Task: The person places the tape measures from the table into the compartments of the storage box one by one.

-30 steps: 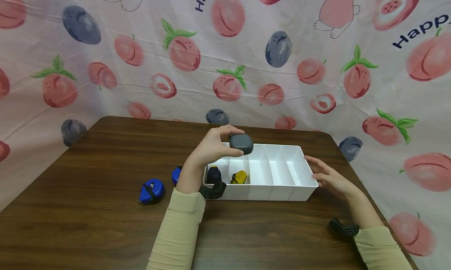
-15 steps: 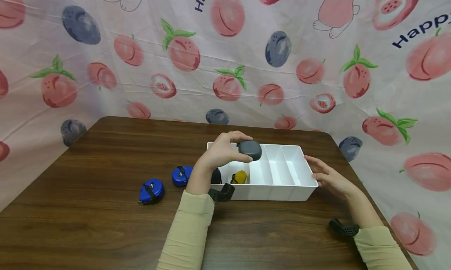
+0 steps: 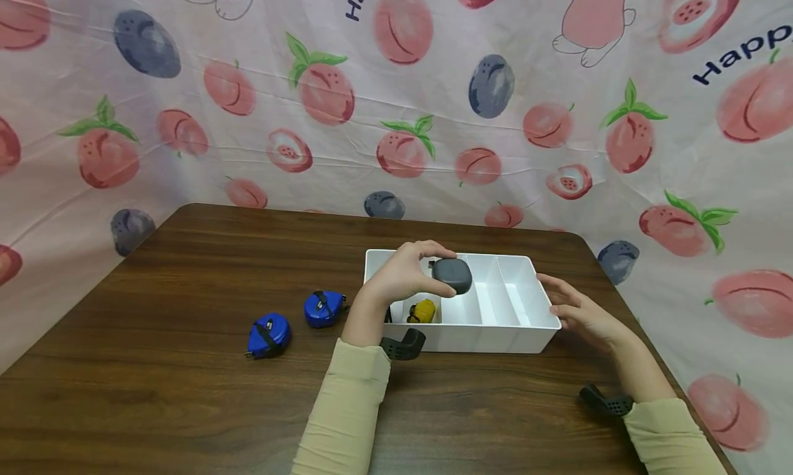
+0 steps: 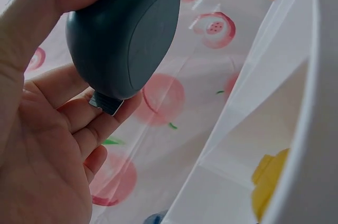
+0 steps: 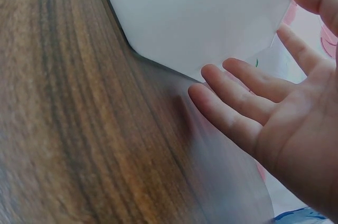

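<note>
My left hand (image 3: 403,275) pinches a dark grey, rounded tape measure (image 3: 453,275) between thumb and fingers, above the middle of a white divided box (image 3: 471,339). A short ribbed tab (image 4: 106,103) juts from the tape measure's lower end in the left wrist view. Below the hand, a yellow tape measure (image 3: 423,311) lies in one of the box's left compartments. Something black in the leftmost compartment is mostly hidden by my left wrist. My right hand (image 3: 582,313) rests against the box's right end, its fingers (image 5: 237,94) fairly straight.
Two blue tape measures (image 3: 269,335) with black straps lie on the brown wooden table (image 3: 155,392), left of the box. A fruit-print cloth (image 3: 248,144) hangs behind the table and along its sides.
My left hand has carried the dark grey tape measure rightward and slightly down over the box. One blue tape measure, partly covered before, now shows fully. The right hand and box have stayed put.
</note>
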Action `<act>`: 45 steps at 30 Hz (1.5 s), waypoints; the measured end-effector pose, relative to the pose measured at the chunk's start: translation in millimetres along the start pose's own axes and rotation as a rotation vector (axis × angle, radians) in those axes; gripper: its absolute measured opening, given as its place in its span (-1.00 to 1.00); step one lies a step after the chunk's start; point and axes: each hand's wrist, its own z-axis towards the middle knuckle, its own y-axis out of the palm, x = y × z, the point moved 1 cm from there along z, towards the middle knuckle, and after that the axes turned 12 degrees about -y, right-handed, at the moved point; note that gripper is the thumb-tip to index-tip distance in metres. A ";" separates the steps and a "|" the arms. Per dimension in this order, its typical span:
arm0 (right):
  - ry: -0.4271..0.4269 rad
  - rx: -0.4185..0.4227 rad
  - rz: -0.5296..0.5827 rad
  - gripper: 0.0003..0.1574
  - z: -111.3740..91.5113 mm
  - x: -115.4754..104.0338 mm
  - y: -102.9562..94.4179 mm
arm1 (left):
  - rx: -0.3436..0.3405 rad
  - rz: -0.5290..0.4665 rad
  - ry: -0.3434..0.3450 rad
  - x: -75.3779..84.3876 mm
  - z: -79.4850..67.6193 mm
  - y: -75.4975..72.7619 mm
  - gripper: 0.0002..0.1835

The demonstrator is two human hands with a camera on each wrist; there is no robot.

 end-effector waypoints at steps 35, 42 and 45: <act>-0.015 -0.016 -0.006 -0.27 -0.7 0.7 0.0 | -0.083 0.118 -0.024 -16.3 9.1 21.2 -0.39; 0.000 -0.003 -0.004 -0.26 -0.8 2.0 0.0 | -0.092 0.186 -0.036 -18.5 10.7 25.1 -0.39; 0.005 0.000 0.004 -0.26 -0.7 2.9 -0.1 | -0.101 0.202 -0.054 -19.0 11.0 26.8 -0.39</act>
